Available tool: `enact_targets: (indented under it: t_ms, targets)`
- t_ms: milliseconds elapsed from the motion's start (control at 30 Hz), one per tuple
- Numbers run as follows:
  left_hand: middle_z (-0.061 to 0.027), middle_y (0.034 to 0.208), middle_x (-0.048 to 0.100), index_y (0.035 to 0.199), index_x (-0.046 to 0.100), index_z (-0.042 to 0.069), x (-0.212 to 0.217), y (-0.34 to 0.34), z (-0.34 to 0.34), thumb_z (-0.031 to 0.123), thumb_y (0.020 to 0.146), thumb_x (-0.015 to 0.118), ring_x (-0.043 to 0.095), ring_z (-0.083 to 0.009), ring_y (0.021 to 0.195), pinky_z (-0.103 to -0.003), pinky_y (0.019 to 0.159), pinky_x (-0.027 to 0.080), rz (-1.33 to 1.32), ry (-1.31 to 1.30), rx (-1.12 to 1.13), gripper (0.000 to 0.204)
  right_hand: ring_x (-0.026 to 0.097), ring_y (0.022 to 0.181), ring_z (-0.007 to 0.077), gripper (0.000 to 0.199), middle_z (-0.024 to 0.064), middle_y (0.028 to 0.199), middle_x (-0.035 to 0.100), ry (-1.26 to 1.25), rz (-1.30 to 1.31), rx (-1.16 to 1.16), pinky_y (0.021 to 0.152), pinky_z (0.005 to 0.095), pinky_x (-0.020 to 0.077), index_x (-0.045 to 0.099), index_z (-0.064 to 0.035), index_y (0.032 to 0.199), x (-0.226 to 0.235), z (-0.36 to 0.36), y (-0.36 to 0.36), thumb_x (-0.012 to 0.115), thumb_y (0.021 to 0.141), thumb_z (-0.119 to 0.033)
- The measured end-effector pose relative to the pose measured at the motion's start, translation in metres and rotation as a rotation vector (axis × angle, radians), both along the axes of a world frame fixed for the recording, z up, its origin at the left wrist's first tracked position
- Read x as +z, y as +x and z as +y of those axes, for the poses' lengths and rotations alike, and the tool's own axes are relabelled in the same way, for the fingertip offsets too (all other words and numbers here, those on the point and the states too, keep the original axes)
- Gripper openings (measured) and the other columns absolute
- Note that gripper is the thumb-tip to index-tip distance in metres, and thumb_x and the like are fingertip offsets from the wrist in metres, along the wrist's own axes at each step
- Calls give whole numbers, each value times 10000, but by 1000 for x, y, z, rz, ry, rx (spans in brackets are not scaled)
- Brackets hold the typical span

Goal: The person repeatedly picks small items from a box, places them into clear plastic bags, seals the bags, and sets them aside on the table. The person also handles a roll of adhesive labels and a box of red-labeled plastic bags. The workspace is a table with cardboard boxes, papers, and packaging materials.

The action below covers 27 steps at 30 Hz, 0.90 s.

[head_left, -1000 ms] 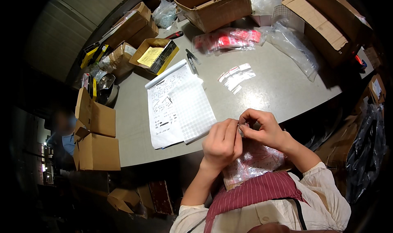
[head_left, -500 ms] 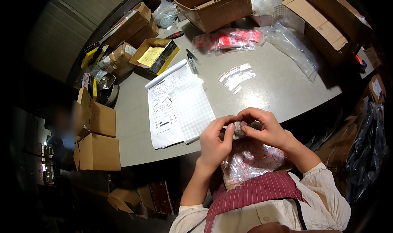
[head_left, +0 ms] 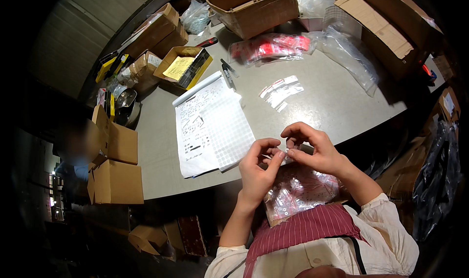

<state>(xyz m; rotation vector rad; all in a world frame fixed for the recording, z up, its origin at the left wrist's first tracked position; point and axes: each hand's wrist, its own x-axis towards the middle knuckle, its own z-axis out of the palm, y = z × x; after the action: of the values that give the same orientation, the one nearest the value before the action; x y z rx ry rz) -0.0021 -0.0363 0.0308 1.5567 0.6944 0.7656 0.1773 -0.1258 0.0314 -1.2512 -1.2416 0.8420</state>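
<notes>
My left hand and my right hand meet above the table's near edge. Thumb and fingers are pinched on both, and a small pale bit shows between the fingertips; it is too small to name. Below them, on my lap, lies a heap of clear zip bags with red seal lines and small light pieces inside, some ring-shaped. Ahead of the hands, a fan of small flat zip bags rests on the grey table. Left of them lies a sheet of round stickers on a printed pad.
A black pen lies above the pad. Farther back are packs of red-printed bags, an open carton and a clear plastic bag. A yellow-black box and brown cartons stand left; a large carton stands right.
My left hand's fingers have drawn slightly away from the right hand's, opening a gap between the forefingers. The pale bit between them shows less. Things on the table have not moved.
</notes>
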Motion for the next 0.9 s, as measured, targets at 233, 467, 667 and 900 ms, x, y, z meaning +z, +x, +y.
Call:
enact_targets:
  t_ms: [233, 467, 667, 900]
  targets:
    - [-58, 948, 723, 1129, 675, -10, 0, 0, -2, 37, 937, 723, 664, -81, 825, -202, 682, 497, 53, 150, 36, 203, 614, 824, 114, 306, 45, 916, 623, -10, -9, -9, 738, 283, 510, 571, 7, 1177, -9, 0, 3, 650, 883, -25]
    - [-102, 1046, 718, 1112, 702, 2, 24, -33, 72, 84, 954, 672, 698, -181, 950, -309, 873, 535, 172, 371, 308, 181, 661, 778, 268, 260, 155, 880, 679, -159, -422, 166, 725, 382, 525, 647, -36, 1100, 6, -10, 41, 670, 878, -168]
    - [-237, 1417, 533, 1349, 587, -7, -12, -50, 193, 359, 821, 794, 441, -398, 1340, -510, 1128, 369, 671, 617, 459, 675, 623, 1123, 377, 439, 202, 1231, 650, 202, -643, -31, 976, 455, 492, 597, -15, 1284, 13, 27, 19, 694, 895, -192]
    - [-187, 1355, 559, 1254, 629, 31, 5, -29, 203, 411, 699, 883, 435, -380, 1323, -481, 1148, 308, 753, 495, 242, 720, 456, 1356, 406, 670, 226, 1520, 453, 333, -990, 218, 1117, 522, 378, 516, -20, 1390, -25, 69, -15, 762, 789, -184]
